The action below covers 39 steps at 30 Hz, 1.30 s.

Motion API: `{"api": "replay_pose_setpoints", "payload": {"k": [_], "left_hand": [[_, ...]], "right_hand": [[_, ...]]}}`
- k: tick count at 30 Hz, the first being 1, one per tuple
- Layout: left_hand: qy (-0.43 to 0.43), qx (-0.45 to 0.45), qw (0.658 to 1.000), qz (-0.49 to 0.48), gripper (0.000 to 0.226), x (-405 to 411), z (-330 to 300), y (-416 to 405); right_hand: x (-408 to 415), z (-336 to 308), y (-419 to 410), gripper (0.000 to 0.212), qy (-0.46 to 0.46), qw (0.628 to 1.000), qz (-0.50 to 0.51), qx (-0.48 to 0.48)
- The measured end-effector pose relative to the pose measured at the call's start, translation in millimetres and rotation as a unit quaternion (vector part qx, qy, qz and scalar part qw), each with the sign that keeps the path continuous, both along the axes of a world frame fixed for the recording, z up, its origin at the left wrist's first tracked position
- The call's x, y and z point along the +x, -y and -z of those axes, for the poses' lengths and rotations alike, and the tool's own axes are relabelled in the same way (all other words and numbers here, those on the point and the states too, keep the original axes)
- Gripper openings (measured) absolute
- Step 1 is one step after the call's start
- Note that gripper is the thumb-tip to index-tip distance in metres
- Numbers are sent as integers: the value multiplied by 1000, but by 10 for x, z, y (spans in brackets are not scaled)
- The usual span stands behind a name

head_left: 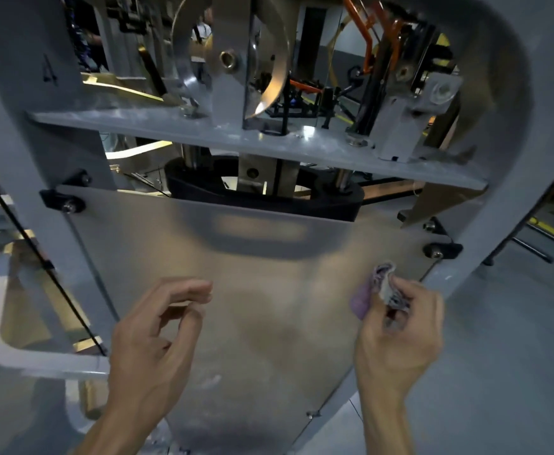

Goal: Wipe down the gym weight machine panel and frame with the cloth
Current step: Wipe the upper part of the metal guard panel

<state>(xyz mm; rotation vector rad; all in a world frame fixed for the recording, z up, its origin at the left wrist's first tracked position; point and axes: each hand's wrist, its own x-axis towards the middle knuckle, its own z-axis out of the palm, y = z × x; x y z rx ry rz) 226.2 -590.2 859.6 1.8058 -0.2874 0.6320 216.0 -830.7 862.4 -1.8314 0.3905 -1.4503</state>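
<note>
1. Our right hand (400, 333) has its fingers (413, 295) curled round the bunched purple cloth (379, 290), pressed against the right edge of the frosted panel (236, 290).
2. Our left hand (154, 336) hovers before the panel's lower left, fingers loosely curled, holding nothing.
3. The grey frame (515, 159) arches round the panel.

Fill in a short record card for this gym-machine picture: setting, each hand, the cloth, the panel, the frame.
setting: gym weight machine, seen from a head camera
left hand: fingers loosely curled, holds nothing, in front of the panel
right hand: grips the cloth
cloth: purple, bunched, at the panel's right edge
panel: frosted, smudged low down
frame: grey metal, curved at right
</note>
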Motion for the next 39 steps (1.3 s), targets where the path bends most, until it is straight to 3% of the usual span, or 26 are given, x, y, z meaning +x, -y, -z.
{"api": "replay_pose_setpoints", "payload": {"k": [5, 13, 18, 23, 30, 32, 34, 36, 39], "left_hand": [[-8, 14, 1000, 20, 43, 50, 11, -210], [-35, 8, 998, 41, 41, 154, 59, -659], [-41, 16, 997, 56, 39, 183, 99, -883], [-52, 26, 997, 59, 35, 240, 112, -1077], [-49, 10, 997, 55, 39, 298, 158, -1308], [-50, 11, 997, 53, 39, 310, 175, -1362], [-55, 11, 997, 54, 38, 321, 185, -1405], [-61, 13, 996, 56, 35, 331, 191, -1442], [-72, 18, 995, 60, 36, 359, 207, -1496]], "right_hand": [[131, 29, -464, 30, -33, 997, -26, -66], [3, 48, -128, 19, -34, 994, 107, -17], [182, 47, -775, 26, -28, 998, 63, -14], [242, 6, -1151, 13, -40, 999, 22, -27], [173, 60, -672, 24, -61, 988, 137, 22], [221, 58, -861, 12, -45, 991, 121, 19], [298, 62, -1176, 22, -23, 996, 84, 23], [368, 54, -1511, 29, -30, 998, 52, -20], [398, 32, -1789, 16, -37, 995, 6, -92]]}}
